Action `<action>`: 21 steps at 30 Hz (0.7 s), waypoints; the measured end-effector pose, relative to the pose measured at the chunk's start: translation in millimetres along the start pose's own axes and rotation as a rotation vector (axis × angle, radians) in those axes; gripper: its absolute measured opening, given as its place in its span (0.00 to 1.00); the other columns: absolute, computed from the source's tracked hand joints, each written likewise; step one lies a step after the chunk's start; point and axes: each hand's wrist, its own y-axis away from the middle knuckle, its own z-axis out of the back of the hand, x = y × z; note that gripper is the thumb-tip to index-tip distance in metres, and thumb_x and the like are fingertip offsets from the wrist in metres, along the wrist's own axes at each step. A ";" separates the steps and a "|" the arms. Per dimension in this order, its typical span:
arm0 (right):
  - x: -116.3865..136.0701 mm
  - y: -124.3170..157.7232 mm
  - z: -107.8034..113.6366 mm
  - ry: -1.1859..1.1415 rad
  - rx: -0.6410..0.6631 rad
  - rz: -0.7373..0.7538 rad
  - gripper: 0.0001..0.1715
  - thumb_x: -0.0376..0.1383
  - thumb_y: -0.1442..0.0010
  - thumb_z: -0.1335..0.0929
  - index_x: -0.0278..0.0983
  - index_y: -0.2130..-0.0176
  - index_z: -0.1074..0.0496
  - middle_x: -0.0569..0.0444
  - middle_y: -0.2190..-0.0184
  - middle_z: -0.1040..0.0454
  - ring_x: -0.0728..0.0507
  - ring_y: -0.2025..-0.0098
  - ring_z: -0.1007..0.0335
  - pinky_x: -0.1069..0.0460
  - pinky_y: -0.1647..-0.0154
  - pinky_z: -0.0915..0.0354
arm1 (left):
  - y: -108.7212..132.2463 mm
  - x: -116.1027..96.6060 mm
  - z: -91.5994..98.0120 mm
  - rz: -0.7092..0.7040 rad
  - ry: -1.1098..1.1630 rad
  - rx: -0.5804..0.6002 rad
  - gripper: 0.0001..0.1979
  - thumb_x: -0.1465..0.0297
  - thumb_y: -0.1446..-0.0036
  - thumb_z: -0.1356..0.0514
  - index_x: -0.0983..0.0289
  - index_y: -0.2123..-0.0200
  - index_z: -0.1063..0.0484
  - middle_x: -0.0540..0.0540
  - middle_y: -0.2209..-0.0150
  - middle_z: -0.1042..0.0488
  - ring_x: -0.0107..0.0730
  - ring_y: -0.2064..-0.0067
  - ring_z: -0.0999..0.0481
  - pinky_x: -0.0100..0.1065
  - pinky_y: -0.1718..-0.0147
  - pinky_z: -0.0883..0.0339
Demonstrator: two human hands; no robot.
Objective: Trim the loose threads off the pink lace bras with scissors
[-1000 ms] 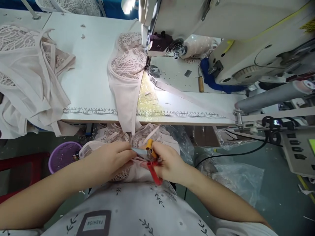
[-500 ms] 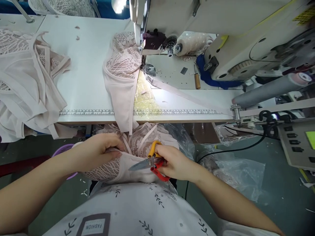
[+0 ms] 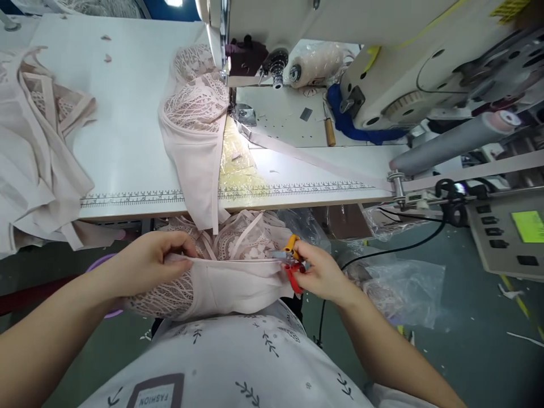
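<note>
My left hand pinches the upper edge of a pale pink lace bra stretched across my lap. Scissors with one yellow and one red handle loop sit in my right hand, their blades pointing left at the bra's edge; whether they touch the fabric I cannot tell. The edge runs taut between both hands. Behind it, more pink lace hangs below the table edge. Another lace piece lies at the sewing machine's needle, its narrow end hanging over the table edge.
The sewing machine stands at the top, with a pale strip running right from it. A pile of pink bra pieces covers the table's left. A printed ruler lines the front edge. A control box sits right.
My right hand has moved right and slightly up with the scissors, along the bra's edge. The bra's band is now drawn straighter. The whole view has shifted slightly.
</note>
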 end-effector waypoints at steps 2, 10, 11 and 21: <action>-5.6 -0.5 -3.4 -0.063 -0.070 -0.065 0.04 0.32 0.51 0.34 0.38 0.71 0.35 0.57 0.76 0.33 0.49 0.75 0.39 0.55 0.76 0.41 | -5.1 0.5 2.1 0.021 -0.048 0.100 0.03 0.73 0.53 0.40 0.62 0.74 0.26 0.49 0.76 0.26 0.30 0.75 0.29 0.25 0.76 0.38; -13.9 -7.3 -7.0 -0.392 -0.216 -0.201 0.11 0.41 0.49 0.30 0.38 0.73 0.33 0.57 0.78 0.33 0.49 0.78 0.40 0.55 0.80 0.41 | -4.5 3.7 4.1 0.098 0.118 0.094 0.02 0.71 0.53 0.39 0.63 0.74 0.29 0.50 0.77 0.29 0.29 0.76 0.31 0.26 0.77 0.38; -13.3 -8.4 -6.7 -0.399 -0.234 -0.208 0.11 0.41 0.49 0.29 0.38 0.73 0.33 0.57 0.78 0.34 0.50 0.79 0.41 0.55 0.80 0.42 | -2.7 3.0 5.1 0.084 0.086 0.083 0.02 0.70 0.52 0.40 0.63 0.74 0.29 0.50 0.76 0.28 0.30 0.75 0.30 0.26 0.75 0.37; 5.1 -27.3 -4.8 -0.396 -0.207 -0.146 0.18 0.46 0.53 0.28 0.37 0.70 0.33 0.59 0.78 0.35 0.51 0.79 0.42 0.55 0.80 0.40 | 4.6 1.3 20.7 0.120 0.036 -0.004 0.06 0.65 0.53 0.37 0.61 0.75 0.27 0.51 0.76 0.25 0.35 0.75 0.27 0.27 0.77 0.35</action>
